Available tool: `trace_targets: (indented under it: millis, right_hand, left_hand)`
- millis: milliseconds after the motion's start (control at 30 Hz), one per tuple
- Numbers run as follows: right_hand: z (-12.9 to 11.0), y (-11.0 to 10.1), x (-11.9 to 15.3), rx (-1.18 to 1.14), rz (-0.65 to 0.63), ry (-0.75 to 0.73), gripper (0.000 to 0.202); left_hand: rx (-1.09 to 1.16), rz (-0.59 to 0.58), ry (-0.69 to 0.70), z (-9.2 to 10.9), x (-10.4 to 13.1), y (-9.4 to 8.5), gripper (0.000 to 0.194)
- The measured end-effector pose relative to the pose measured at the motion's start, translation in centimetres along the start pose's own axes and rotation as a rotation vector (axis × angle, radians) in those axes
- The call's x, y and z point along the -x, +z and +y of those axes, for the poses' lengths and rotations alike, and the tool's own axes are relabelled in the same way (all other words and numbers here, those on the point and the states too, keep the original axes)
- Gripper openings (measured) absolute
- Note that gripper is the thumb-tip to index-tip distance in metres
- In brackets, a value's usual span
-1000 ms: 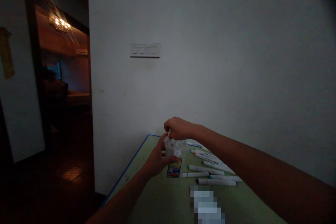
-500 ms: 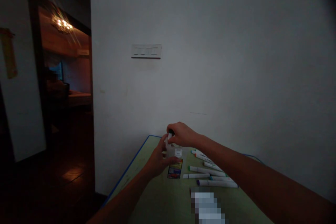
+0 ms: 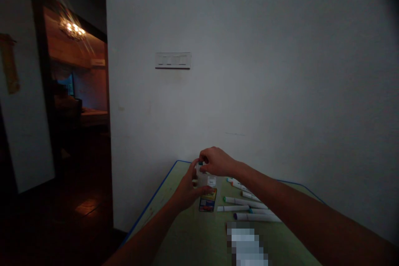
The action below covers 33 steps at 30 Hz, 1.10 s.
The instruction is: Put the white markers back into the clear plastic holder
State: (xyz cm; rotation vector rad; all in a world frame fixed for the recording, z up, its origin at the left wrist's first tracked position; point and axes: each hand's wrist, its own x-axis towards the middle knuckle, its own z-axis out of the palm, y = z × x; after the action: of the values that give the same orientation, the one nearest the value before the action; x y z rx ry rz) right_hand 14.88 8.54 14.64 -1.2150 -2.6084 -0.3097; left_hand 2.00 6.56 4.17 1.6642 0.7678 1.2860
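Note:
Near the table's back edge, a clear plastic case (image 3: 202,179) with a white label and a colourful printed card (image 3: 207,201) is gripped by my left hand (image 3: 188,187), fingers on its far left side and thumb across its front. My right hand (image 3: 215,161) is above the case's far end, its fingers closed on a white marker with a dark green cap (image 3: 201,163). The marker is upright, its lower part at the case. Several white markers (image 3: 233,208) with coloured ends lie just right of the case, partly behind my right forearm.
The green table (image 3: 181,237) has a blue edge and meets a pale wall. A pixelated object (image 3: 246,243) lies at the front. A switch panel (image 3: 173,60) is on the wall; a dark doorway stands at the left.
My right hand and the dark-capped marker have moved slightly down, so the marker sits lower at the case. My left hand stays on the case.

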Motion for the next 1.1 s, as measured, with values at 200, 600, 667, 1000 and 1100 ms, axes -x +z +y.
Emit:
trace_targets:
  millis: [200, 600, 667, 1000, 1100]
  right_hand:
    - [0.3, 0.7, -0.1, -0.027, 0.034, -0.004, 0.014]
    - [2.0, -1.9, 0.7, -0.068, -0.101, 0.081, 0.021]
    - [2.3, -2.1, 1.0, -0.016, -0.148, 0.090, 0.019]
    - [0.6, -1.2, 0.7, -0.052, -0.133, 0.016, 0.017]
    - [0.3, -0.9, 0.5, -0.001, -0.102, 0.018, 0.016]
  left_hand:
    - [-0.010, 0.005, 0.016, -0.1, -0.1, 0.0, 0.087]
    - [-0.015, 0.010, -0.017, 0.0, 0.1, -0.1, 0.089]
    - [-0.001, 0.005, -0.024, 0.2, 0.2, 0.0, 0.088]
    - [0.002, 0.014, -0.014, -0.2, 0.1, 0.0, 0.088]
    - [0.008, 0.007, -0.003, -0.4, 0.1, -0.1, 0.088]
